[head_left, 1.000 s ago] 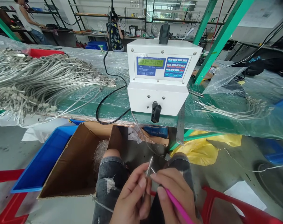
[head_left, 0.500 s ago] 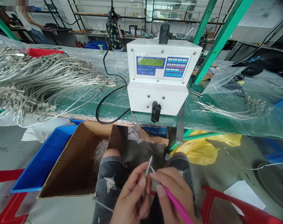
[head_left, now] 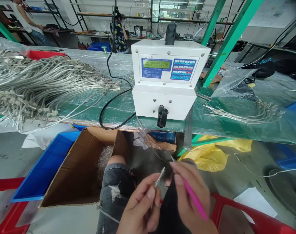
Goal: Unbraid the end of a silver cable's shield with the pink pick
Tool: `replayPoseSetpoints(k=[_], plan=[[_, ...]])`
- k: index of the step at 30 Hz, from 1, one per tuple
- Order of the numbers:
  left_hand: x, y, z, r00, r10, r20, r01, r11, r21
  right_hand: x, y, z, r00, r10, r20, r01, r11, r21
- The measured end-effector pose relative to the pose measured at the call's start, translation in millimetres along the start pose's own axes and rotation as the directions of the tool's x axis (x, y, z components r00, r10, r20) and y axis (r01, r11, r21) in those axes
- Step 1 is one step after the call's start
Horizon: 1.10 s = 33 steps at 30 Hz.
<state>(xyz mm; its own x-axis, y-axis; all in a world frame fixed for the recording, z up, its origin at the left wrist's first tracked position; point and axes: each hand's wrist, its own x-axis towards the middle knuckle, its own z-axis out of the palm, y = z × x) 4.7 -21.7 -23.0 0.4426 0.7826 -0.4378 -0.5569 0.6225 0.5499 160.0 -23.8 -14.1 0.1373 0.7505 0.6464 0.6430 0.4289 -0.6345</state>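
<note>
Over my lap, my left hand (head_left: 143, 203) pinches a cable end (head_left: 161, 175) between thumb and fingers. Its tip looks silvery, like bare or braided wire, and points up and away from me. To its right, my right hand (head_left: 193, 193) is closed around a slim magenta-handled tool (head_left: 194, 199) like a pick. The tool's thin metal tip (head_left: 172, 158) sticks out beyond the fingers, apart from the cable end. A pale cable (head_left: 108, 214) crosses my left thigh; whether it is the held one is hidden.
Ahead on the green table (head_left: 211, 128) stands a white machine (head_left: 164, 100) with a display and black clamp. Piled cables (head_left: 52, 78) lie left, a smaller bundle (head_left: 245, 115) right. A cardboard box (head_left: 67, 175) and blue bin (head_left: 40, 175) are lower left. Two people work behind.
My right hand has moved right and slightly up with the magenta-handled tool, away from the cable end. My left hand has shifted slightly, still pinching the cable.
</note>
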Motion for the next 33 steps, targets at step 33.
replayPoseSetpoints(k=[33], plan=[[-3.7, 8.1, 10.4, 0.993, 0.014, -0.12, -0.012, 1.0, 0.014, -6.4, -19.1, 8.0, 0.987, -0.095, 0.127, 0.076, 0.986, 0.148]])
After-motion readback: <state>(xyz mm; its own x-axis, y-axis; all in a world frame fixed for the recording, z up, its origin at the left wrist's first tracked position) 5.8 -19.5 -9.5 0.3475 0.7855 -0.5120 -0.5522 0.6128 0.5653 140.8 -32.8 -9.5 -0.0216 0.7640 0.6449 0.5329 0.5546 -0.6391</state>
